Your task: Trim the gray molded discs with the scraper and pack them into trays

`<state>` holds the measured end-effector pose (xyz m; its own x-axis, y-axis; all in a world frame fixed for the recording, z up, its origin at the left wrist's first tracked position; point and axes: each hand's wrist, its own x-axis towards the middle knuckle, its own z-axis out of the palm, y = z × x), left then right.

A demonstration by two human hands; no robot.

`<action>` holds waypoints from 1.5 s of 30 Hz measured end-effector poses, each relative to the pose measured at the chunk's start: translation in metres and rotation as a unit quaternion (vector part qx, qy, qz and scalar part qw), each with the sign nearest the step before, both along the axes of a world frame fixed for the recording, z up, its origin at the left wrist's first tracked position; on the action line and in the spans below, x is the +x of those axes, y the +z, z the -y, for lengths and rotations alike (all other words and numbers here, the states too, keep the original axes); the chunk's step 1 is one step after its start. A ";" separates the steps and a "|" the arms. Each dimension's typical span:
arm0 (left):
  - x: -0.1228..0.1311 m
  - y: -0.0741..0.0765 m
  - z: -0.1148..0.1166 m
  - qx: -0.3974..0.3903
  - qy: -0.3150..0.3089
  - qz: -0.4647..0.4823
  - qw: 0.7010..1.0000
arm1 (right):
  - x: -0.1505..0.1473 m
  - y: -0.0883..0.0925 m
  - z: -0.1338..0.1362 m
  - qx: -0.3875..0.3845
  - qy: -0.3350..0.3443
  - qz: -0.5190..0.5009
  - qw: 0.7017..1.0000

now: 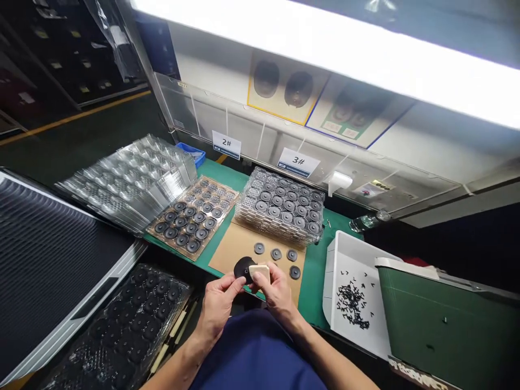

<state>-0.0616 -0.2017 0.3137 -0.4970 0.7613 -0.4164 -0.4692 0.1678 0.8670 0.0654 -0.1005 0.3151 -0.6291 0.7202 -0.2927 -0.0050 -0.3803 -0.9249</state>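
My left hand [221,309] grips a black rounded rubber part [242,269] by its lower edge. My right hand [280,292] holds a cream-coloured block [259,272], probably a sponge, pressed against the black part's side. Both hands are above the near edge of a brown cardboard sheet [260,246]. Several dark round discs [276,254] with grey centres lie on the sheet, close to my right hand. The black part's far side is hidden by the block and my fingers.
Stacked clear trays [280,206] of discs and a brown tray [193,216] stand on the green bench [320,271]. Empty clear trays [130,179] lie to the left. A black tray [130,319] sits lower left. To the right are a white box [353,303] of small black pieces and a green bin [439,319].
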 end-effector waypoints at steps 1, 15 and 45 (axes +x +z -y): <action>-0.005 0.003 0.007 0.004 -0.010 0.003 1.000 | -0.003 0.003 0.006 -0.008 0.006 -0.003 1.000; -0.041 0.041 0.033 0.126 -0.007 0.032 0.991 | -0.006 0.091 0.024 0.422 0.122 0.101 0.893; -0.009 0.066 0.023 -0.008 0.039 0.221 0.974 | 0.023 0.090 -0.013 0.622 0.178 0.142 0.749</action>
<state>-0.0702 -0.2248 0.3801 -0.3228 0.7194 -0.6150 -0.8083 0.1284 0.5745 0.0881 -0.0878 0.4048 -0.8854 0.3482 0.3080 0.1561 0.8467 -0.5086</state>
